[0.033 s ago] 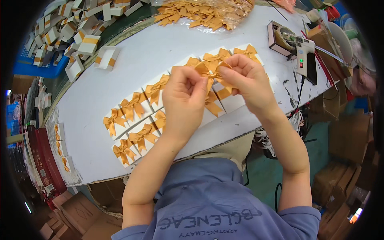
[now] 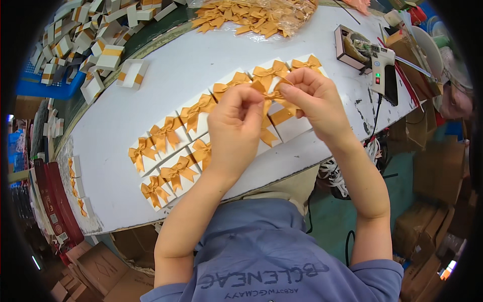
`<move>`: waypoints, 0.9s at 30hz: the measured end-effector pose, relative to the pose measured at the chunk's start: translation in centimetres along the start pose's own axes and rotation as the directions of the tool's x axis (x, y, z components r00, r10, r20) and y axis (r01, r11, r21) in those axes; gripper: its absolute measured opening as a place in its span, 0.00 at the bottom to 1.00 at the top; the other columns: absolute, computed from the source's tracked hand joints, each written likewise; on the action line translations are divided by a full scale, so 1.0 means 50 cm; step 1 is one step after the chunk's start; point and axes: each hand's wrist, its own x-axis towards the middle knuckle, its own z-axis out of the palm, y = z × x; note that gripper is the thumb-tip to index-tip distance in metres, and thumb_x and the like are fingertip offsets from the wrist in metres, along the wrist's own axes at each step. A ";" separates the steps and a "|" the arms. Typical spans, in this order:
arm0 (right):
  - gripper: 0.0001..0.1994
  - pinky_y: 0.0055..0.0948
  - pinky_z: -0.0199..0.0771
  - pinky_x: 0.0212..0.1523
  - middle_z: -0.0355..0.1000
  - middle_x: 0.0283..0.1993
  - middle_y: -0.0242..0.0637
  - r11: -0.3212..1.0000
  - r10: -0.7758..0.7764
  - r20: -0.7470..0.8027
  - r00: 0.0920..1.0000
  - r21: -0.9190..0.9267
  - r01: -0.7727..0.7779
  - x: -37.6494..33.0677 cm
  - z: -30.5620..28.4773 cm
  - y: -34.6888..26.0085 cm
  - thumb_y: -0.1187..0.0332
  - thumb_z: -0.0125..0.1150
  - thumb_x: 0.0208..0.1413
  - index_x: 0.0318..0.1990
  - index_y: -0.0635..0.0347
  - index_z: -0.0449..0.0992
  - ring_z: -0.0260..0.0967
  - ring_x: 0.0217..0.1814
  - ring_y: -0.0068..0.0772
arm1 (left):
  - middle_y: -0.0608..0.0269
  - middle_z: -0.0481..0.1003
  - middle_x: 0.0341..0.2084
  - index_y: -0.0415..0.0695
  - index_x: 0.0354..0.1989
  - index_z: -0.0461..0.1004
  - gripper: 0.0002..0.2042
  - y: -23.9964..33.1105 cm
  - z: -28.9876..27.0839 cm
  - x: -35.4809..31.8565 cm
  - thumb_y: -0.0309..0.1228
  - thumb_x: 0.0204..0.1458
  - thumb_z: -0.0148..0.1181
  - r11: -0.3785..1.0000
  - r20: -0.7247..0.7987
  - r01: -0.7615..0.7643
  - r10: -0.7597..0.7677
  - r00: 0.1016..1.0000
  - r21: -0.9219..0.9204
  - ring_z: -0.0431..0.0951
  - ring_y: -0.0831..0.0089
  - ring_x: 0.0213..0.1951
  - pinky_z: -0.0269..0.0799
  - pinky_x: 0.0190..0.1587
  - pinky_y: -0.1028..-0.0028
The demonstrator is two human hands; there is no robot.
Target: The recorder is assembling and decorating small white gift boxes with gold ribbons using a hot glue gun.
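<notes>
A gold ribbon bow [image 2: 273,97] is stretched between my two hands above the boxes. My left hand [image 2: 235,126] pinches its left side, fingers curled in. My right hand [image 2: 318,103] grips its right loop between thumb and forefinger. Below the hands lies a white box [image 2: 294,129] with a gold band across it, partly covered by my right hand. Two rows of white boxes topped with gold bows stretch to the left, among them a bow-topped box [image 2: 179,171] in the near row and another [image 2: 167,134] in the far row. My left hand hides some of them.
A glue gun [image 2: 384,65] with a lit switch rests by a small open box [image 2: 352,50] at the right. Loose gold bows [image 2: 251,17] lie on plastic at the back. White boxes fill a blue crate [image 2: 50,86] at the far left. The table edge [image 2: 282,160] runs before me.
The bow has tilted and shifted slightly right and down between my fingers. My left hand has moved a little to the right; both hands keep hold.
</notes>
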 end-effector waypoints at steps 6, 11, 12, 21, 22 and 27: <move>0.07 0.14 0.60 0.18 0.68 0.20 0.27 0.886 -0.118 -0.005 0.993 -0.452 0.104 -0.016 -0.078 0.037 0.70 0.58 0.51 0.30 0.65 0.70 0.60 0.19 0.11 | 0.62 0.70 0.40 0.35 0.44 0.71 0.13 -0.015 0.024 -0.035 0.15 0.49 0.50 0.903 0.211 -0.094 0.004 0.978 0.419 0.71 0.83 0.32 0.70 0.32 0.84; 0.06 0.14 0.61 0.21 0.68 0.21 0.27 0.997 0.077 0.054 0.996 0.013 -0.078 -0.041 -0.053 0.027 0.71 0.61 0.49 0.29 0.63 0.71 0.63 0.21 0.13 | 0.60 0.67 0.44 0.35 0.47 0.68 0.15 0.001 0.040 -0.048 0.14 0.49 0.50 0.973 0.176 0.032 -0.074 0.982 0.227 0.71 0.82 0.33 0.69 0.34 0.84; 0.06 0.14 0.61 0.21 0.68 0.21 0.27 0.997 0.077 0.053 0.996 0.015 -0.078 -0.045 -0.049 0.030 0.71 0.61 0.49 0.29 0.63 0.71 0.63 0.21 0.13 | 0.60 0.67 0.45 0.35 0.48 0.67 0.16 0.003 0.043 -0.051 0.14 0.50 0.50 0.987 0.167 0.068 -0.093 0.982 0.148 0.71 0.82 0.33 0.69 0.34 0.84; 0.09 0.14 0.63 0.21 0.69 0.23 0.28 0.998 0.044 0.070 0.997 0.037 -0.046 -0.054 -0.048 0.022 0.69 0.64 0.48 0.32 0.63 0.70 0.64 0.22 0.13 | 0.57 0.67 0.45 0.38 0.51 0.67 0.19 0.013 0.028 -0.068 0.14 0.47 0.51 0.991 0.181 0.045 -0.067 0.981 0.124 0.70 0.83 0.29 0.71 0.32 0.81; 0.08 0.14 0.64 0.21 0.69 0.23 0.28 0.996 0.051 0.078 0.996 0.072 -0.057 -0.057 -0.043 0.016 0.70 0.63 0.48 0.32 0.64 0.70 0.64 0.22 0.13 | 0.57 0.67 0.45 0.38 0.51 0.67 0.19 0.015 0.028 -0.069 0.14 0.47 0.51 0.991 0.180 0.045 -0.067 0.981 0.126 0.70 0.83 0.29 0.71 0.32 0.81; 0.07 0.14 0.64 0.21 0.69 0.24 0.30 0.985 0.032 0.128 0.991 0.166 -0.053 -0.072 -0.029 0.015 0.72 0.60 0.50 0.32 0.65 0.69 0.65 0.21 0.14 | 0.57 0.67 0.47 0.39 0.52 0.66 0.21 0.027 0.032 -0.070 0.13 0.47 0.50 0.998 0.171 0.036 -0.046 0.984 0.060 0.69 0.83 0.29 0.71 0.32 0.81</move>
